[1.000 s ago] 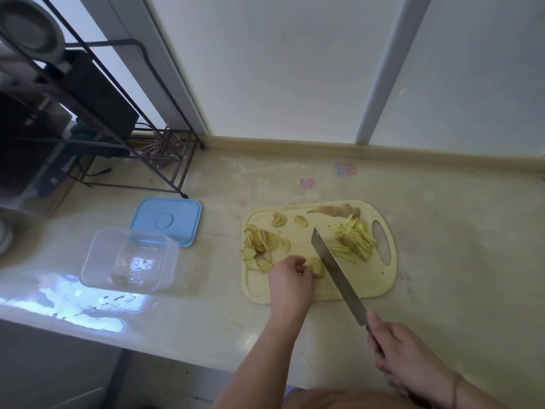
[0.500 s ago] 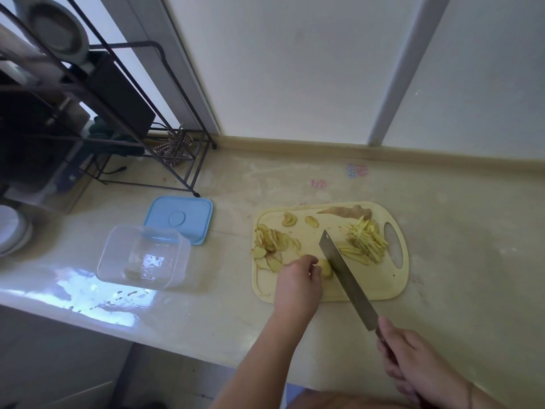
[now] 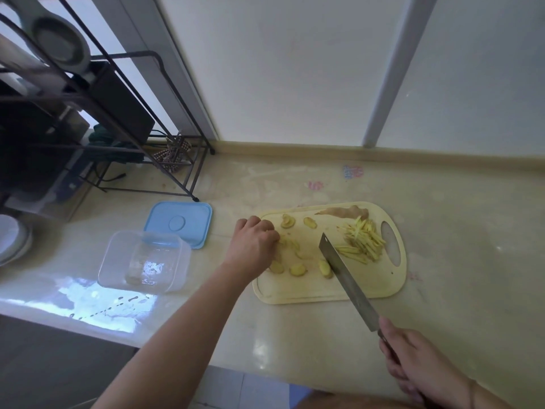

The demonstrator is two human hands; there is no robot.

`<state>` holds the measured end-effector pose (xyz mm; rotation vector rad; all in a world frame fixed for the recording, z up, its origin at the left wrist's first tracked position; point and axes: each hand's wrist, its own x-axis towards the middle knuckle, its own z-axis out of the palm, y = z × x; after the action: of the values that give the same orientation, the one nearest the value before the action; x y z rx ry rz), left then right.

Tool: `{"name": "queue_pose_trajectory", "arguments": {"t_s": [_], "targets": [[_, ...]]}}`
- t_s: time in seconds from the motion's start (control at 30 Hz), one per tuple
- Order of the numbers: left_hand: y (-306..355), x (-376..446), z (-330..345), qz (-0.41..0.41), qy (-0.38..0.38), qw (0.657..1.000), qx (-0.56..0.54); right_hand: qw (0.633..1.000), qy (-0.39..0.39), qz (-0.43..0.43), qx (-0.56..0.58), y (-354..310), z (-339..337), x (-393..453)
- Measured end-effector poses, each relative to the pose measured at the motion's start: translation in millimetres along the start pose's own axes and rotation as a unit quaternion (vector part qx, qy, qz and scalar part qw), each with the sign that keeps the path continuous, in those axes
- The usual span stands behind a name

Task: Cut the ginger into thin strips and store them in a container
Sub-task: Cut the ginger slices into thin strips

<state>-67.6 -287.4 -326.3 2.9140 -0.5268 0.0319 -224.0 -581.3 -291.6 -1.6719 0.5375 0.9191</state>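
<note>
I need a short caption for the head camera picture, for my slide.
Left hand gathers ginger slices on the cutting board; right hand holds the knife beside cut strips.

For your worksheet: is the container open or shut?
Open: the container has no cover; the blue lid lies flat behind it.

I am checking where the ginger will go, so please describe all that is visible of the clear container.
The container is a clear plastic box, rectangular with rounded corners. It stands upright and open on the counter, left of the cutting board. No ginger shows inside. Its blue lid lies just behind it. Neither hand touches it.
</note>
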Motion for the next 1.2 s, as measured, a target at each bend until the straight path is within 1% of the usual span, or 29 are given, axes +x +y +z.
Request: {"name": "queue_pose_trajectory", "arguments": {"t_s": [0.03,0.1,0.13,0.17,0.2,0.27,0.3,0.33,0.37,0.43,0.5,0.57,0.67,0.77,0.87,0.97,1.07,1.13,1.17,1.2], "targets": [[1,1,2,0.004,0.008,1.000,-0.009,1.000,0.001,-0.001,0.001,0,0,0],[5,3,1,-0.023,0.003,0.999,-0.046,1.000,0.004,-0.002,-0.001,1,0,0],[9,3,-2,-0.055,-0.001,0.995,-0.089,1.000,0.006,-0.002,-0.001,1,0,0],[14,2,-5,-0.103,0.006,0.984,-0.147,1.000,0.006,-0.002,-0.002,0,0,0],[22,1,-10,-0.167,0.016,0.963,-0.211,1.000,0.005,-0.002,-0.002,0,0,0],[43,-6,-17,-0.289,0.035,0.896,-0.336,1.000,0.002,0.000,-0.003,0,1,0],[55,-10,-17,-0.325,0.034,0.860,-0.391,1.000,0.000,0.000,-0.003,0,1,0],[69,-13,-13,-0.341,0.022,0.834,-0.434,1.000,-0.001,0.001,-0.001,1,0,0],[82,-17,-8,-0.347,0.005,0.816,-0.462,1.000,-0.002,0.002,0.000,1,0,0],[104,-22,6,-0.352,-0.020,0.800,-0.485,1.000,-0.005,0.008,0.001,2,-1,0],[117,-25,19,-0.365,-0.014,0.790,-0.493,1.000,-0.008,0.013,-0.005,1,-1,0],[125,-27,27,-0.371,0.009,0.792,-0.484,1.000,-0.010,0.014,-0.005,0,-2,0],[127,-29,31,-0.373,0.034,0.814,-0.445,1.000,-0.012,0.011,-0.002,-1,-3,-1],[123,-31,31,-0.376,0.058,0.817,-0.434,1.000,-0.014,0.009,0.000,-1,-5,-1],[123,-32,28,-0.359,0.031,0.830,-0.425,1.000,-0.016,0.004,-0.005,0,-8,-2],[127,-32,31,-0.367,0.019,0.816,-0.446,1.000,-0.026,0.009,-0.002,-1,-6,-2],[129,-31,35,-0.381,0.023,0.805,-0.454,0.999,-0.039,0.011,-0.005,-1,-4,0],[127,-31,36,-0.379,0.026,0.802,-0.461,0.999,-0.032,0.010,-0.006,-1,-7,0],[126,-32,35,-0.372,0.025,0.807,-0.458,1.000,-0.026,0.008,-0.007,-1,-9,1],[125,-34,34,-0.357,0.028,0.822,-0.442,1.000,-0.020,0.008,-0.005,-1,-11,1]]}}
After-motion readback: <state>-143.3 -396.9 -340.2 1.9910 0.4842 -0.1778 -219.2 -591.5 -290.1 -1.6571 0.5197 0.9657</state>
